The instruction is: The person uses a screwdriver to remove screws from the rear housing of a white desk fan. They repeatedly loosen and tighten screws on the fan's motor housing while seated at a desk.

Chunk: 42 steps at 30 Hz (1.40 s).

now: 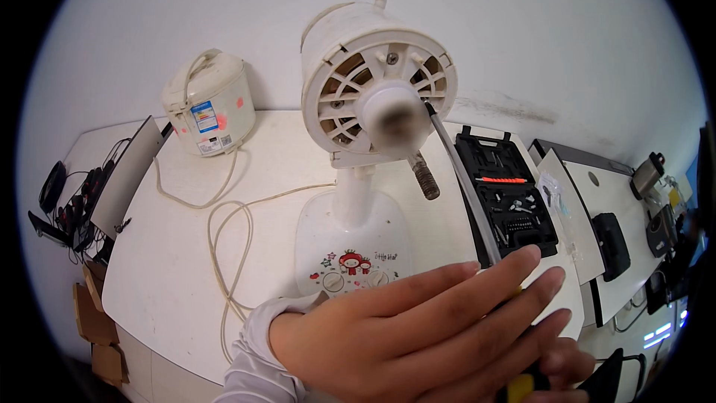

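Note:
A white electric fan [354,209], without blades or grille, stands upright on a white table with its motor housing [321,52] facing me. A long screwdriver [477,216] has its grey shaft slanting up to the right side of the motor's front face, its dark tip touching or very close to it. My left hand [418,328] reaches across from the lower left, fingers laid over the yellow-and-black handle; its thumb is hidden. Below it, partly covered, my right hand [568,366] closes around the handle's lower part. A metal threaded rod [424,177] sticks out below the blurred motor centre.
Back left stands a white rice cooker [209,104]; a pale cord [216,239] loops over the table [164,276]. An open black tool case [514,205] lies right of the fan, beside another table [634,231] with appliances. Cardboard boxes [97,321] sit at lower left.

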Available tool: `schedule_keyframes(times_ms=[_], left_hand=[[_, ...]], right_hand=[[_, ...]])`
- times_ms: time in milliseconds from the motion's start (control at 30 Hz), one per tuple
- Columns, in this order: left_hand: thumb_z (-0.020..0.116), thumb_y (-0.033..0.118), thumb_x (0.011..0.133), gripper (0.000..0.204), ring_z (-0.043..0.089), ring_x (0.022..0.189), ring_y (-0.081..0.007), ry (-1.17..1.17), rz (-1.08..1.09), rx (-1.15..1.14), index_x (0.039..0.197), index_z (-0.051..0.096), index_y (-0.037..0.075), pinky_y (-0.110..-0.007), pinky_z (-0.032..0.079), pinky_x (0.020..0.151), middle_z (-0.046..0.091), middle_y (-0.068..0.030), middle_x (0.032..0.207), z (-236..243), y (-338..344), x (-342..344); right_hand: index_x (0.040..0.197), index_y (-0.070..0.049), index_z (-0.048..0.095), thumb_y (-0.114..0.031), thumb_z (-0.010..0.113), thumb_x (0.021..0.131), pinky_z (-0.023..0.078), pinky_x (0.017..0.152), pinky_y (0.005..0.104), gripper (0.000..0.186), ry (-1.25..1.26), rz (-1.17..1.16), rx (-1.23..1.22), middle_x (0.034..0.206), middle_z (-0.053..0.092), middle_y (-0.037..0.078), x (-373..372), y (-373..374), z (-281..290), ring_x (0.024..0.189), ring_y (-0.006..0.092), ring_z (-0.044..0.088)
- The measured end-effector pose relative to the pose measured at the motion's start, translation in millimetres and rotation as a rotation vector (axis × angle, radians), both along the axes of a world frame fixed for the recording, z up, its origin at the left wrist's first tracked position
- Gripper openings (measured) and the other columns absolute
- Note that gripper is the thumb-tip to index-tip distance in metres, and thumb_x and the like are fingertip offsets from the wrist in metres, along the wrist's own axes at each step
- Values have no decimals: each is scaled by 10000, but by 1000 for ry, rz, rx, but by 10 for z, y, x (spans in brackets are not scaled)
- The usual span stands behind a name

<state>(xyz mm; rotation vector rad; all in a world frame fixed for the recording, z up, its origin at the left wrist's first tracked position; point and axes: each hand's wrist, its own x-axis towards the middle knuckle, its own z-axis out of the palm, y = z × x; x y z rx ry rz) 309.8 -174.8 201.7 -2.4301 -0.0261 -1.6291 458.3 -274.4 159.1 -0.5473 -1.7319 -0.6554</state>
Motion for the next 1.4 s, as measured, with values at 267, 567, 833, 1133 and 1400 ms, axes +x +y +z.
schedule_keyframes(times_ms=[267,567,833,1133,1400], left_hand=[[648,105,741,163,651,838,-189,-163,17,410,900,671,75,-225,540,632,677,-61,945,-33,321,47],[683,89,694,161,628,700,-156,-100,24,164,855,677,105,-202,520,536,681,-50,882,-20,199,28],[667,45,683,229,609,611,-138,-86,98,-98,871,710,167,-219,508,503,687,-8,878,-59,5,23],[660,34,657,185,602,603,-135,-97,100,-58,811,688,131,-218,505,468,679,-38,855,-2,51,53],[631,90,730,165,613,664,-148,-92,83,-68,876,687,142,-224,500,527,671,-29,903,-70,5,9]], right_hand=[[1162,-326,517,-210,705,817,570,764,369,409,27,-85,59,1033,458,40,-7,54,74,994,262,523],[1201,-271,505,-75,700,803,524,889,386,484,31,3,-77,1084,508,-1,-48,-103,-19,1070,240,557],[1200,-246,509,-145,689,816,485,917,407,436,132,50,11,1099,474,27,-190,20,-27,1037,253,575],[1169,-269,533,-205,677,816,548,711,307,387,26,-10,79,1000,426,94,-118,120,10,871,302,589],[1143,-204,542,-176,662,830,559,666,280,336,157,-52,196,1019,412,105,-261,191,-46,822,327,609]])
